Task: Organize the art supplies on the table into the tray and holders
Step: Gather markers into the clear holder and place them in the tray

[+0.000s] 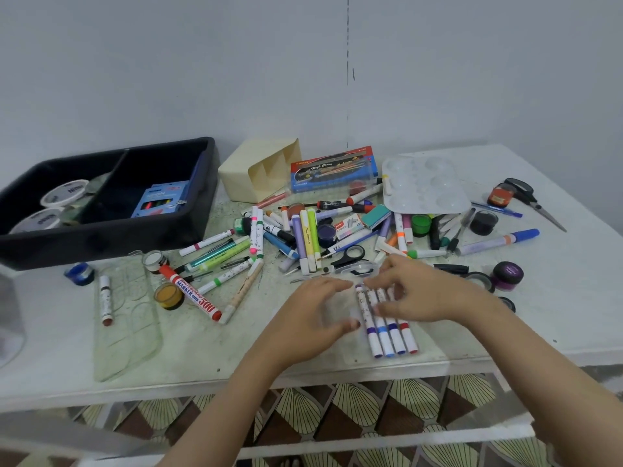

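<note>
A row of several white markers (387, 332) with coloured bands lies side by side near the table's front edge, apparently inside a clear sleeve. My left hand (313, 311) curls around the sleeve's left edge, thumb beside the markers. My right hand (418, 291) grips their far ends, fingers over the top and thumb against them. A black two-compartment tray (108, 227) at the back left holds white tubs (64, 193) and a blue marker box (161, 197). A cream holder (256, 173) lies on its side next to the tray.
A loose pile of markers and pens (303, 230) fills the table's middle, with black-handled scissors (350, 256). A clear palette (424, 187), more scissors (536, 200) and paint pots (507, 274) lie at the right. A red whiteboard marker (190, 291) and a clear plastic tray (128, 315) lie at the left.
</note>
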`<action>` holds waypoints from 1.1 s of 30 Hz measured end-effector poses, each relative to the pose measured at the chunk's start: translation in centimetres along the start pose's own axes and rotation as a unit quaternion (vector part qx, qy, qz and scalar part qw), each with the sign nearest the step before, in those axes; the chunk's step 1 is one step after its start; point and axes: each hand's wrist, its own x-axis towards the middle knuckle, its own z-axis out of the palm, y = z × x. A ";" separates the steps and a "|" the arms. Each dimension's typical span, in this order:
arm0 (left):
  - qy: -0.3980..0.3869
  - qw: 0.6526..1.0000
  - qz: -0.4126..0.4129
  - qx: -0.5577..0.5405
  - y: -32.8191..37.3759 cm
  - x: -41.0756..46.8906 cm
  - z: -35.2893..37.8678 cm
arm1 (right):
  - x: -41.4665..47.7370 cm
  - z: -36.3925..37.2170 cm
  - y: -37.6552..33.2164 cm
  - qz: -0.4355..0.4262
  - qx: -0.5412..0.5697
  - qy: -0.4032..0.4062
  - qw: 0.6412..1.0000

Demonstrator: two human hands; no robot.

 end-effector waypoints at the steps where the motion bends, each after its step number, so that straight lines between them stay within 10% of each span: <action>1: 0.030 0.999 -0.006 -0.016 -0.6 -0.3 -0.4 | 0.5 -0.5 -0.4 0.013 -0.002 0.012 1.000; 9: 0.193 0.964 -0.153 0.097 -7.4 -1.3 -6.0 | 7.6 -1.2 -5.5 0.020 -0.058 0.137 0.989; 20: 0.173 0.939 -0.209 0.209 -12.6 -1.2 -9.4 | 18.7 2.8 -11.2 0.012 -0.100 0.218 0.971; 33: 0.360 0.908 -0.175 -0.129 -10.9 -1.7 -10.4 | 20.2 2.9 -13.0 0.041 -0.176 0.232 0.956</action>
